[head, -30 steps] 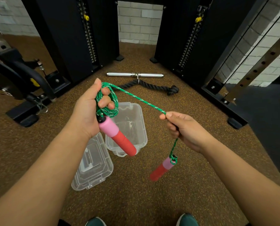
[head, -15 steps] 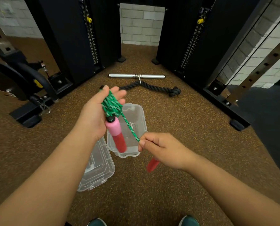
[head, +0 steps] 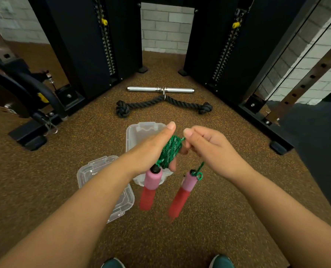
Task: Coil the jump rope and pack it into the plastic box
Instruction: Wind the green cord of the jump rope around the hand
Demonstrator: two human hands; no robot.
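My left grip (head: 153,149) wraps the coiled rope (head: 169,151) over the box (head: 139,132), my right grip (head: 209,149) pinching its tail, now drawn in close from the right.

The jump rope (head: 169,151) is woven green cord with a matt, textured weave; its handles (head: 150,187) are matt foam, pink over red. The plastic box (head: 139,132) and lid (head: 95,171) are clear, smooth, slightly glossy plastic. The floor (head: 218,190) is rough speckled rubber. The far bar (head: 160,89) is polished metal.
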